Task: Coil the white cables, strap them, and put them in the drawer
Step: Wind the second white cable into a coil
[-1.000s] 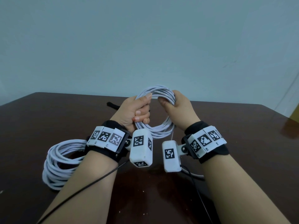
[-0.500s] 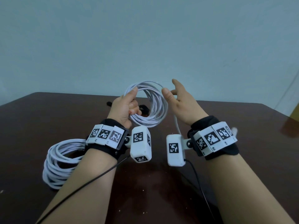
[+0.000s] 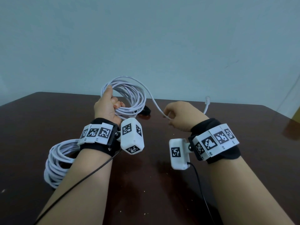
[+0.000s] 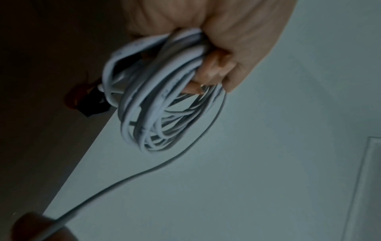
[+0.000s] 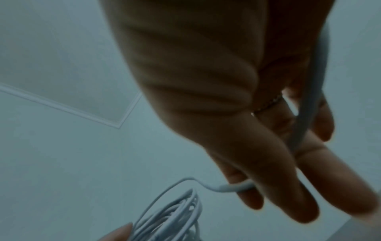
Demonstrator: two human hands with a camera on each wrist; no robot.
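My left hand (image 3: 112, 108) grips a coil of white cable (image 3: 131, 95) upright above the dark table; the left wrist view shows the fingers (image 4: 214, 65) curled round the bundled loops (image 4: 156, 104). A loose tail (image 3: 154, 103) runs from the coil to my right hand (image 3: 168, 117), which pinches it between thumb and fingers (image 5: 247, 187). The tail's plug end (image 3: 207, 99) sticks up behind that hand. A second white coil (image 3: 55, 163) lies on the table under my left forearm. A black strap (image 3: 146, 112) lies on the table behind the held coil.
The brown table (image 3: 146, 184) runs back to a pale wall (image 3: 162, 46). Thin black leads trail from both wrist cameras across the near tabletop. A yellowish object shows at the far right edge (image 3: 296, 114).
My hands have moved apart. The right hand left the coil, swung right and down, and now pinches the loose tail, drawing it out. The left hand keeps the coil, turned edge-up.
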